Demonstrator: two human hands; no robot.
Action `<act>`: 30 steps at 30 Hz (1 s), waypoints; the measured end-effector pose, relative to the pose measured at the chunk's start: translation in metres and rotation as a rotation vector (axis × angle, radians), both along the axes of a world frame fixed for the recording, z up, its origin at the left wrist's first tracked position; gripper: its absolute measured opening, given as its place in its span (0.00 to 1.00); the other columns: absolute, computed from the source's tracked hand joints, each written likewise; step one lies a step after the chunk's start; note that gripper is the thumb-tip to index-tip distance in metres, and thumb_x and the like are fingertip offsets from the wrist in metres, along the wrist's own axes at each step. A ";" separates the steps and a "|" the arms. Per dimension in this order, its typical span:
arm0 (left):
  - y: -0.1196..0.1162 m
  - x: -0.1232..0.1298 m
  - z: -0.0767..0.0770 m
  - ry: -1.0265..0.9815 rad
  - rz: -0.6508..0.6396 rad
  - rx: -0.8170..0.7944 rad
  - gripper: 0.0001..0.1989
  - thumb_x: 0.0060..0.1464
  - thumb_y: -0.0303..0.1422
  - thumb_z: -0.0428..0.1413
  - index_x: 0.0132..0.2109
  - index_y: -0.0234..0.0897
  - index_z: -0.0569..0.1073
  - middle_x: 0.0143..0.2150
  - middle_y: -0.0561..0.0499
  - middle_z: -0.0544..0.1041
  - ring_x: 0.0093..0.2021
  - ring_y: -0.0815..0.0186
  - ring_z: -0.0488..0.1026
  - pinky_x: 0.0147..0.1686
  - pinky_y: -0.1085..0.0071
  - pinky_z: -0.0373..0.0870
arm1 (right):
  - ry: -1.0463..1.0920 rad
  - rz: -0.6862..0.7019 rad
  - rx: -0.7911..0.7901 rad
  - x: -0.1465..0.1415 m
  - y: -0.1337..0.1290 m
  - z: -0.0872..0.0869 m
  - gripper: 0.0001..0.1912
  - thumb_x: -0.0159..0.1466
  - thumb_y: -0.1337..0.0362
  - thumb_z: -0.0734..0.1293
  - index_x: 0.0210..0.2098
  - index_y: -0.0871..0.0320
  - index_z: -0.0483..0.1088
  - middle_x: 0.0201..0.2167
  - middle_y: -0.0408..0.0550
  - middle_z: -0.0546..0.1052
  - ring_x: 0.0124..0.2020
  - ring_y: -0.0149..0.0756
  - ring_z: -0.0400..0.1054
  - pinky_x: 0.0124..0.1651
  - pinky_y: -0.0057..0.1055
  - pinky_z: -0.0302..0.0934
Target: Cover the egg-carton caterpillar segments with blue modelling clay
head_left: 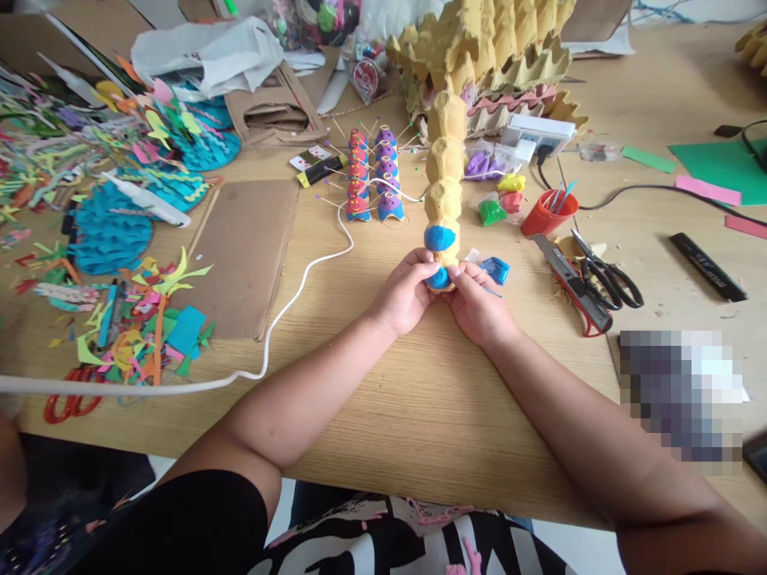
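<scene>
Both hands hold the near end of a yellow egg carton strip (444, 164), a row of several bumps pointing away from me. Blue clay (440, 238) covers part of one bump, and more blue lies on the end bump between my hands. My left hand (403, 297) grips the strip's left side, fingers curled under it. Opposite it, my right hand (479, 307) presses its thumb near the blue end bump. A bag of blue clay (495, 270) rests just beyond the right fingers. Farther back stand two finished-looking painted carton strips, one red and blue (358, 177), one purple and blue (388, 176).
Stacked egg cartons (509, 48) and a white power strip (539, 132) stand at the back. To the right are an orange cup (542, 214), a box cutter (575, 287) and black scissors (611, 275). A white cable (269, 343) crosses left, near cardboard (240, 255) and paper scraps (149, 335).
</scene>
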State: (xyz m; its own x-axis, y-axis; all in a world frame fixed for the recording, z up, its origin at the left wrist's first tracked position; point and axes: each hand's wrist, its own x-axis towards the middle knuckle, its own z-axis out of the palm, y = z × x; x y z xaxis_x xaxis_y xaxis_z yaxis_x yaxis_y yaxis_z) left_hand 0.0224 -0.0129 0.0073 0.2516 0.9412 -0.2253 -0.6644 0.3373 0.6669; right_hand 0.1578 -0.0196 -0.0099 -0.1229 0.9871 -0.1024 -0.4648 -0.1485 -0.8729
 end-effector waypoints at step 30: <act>0.001 0.002 -0.004 -0.009 -0.001 0.036 0.23 0.48 0.31 0.78 0.41 0.43 0.72 0.40 0.58 0.83 0.37 0.70 0.77 0.43 0.69 0.72 | -0.025 0.014 0.018 0.001 0.003 -0.004 0.29 0.54 0.34 0.84 0.28 0.51 0.75 0.25 0.40 0.75 0.33 0.35 0.69 0.40 0.38 0.69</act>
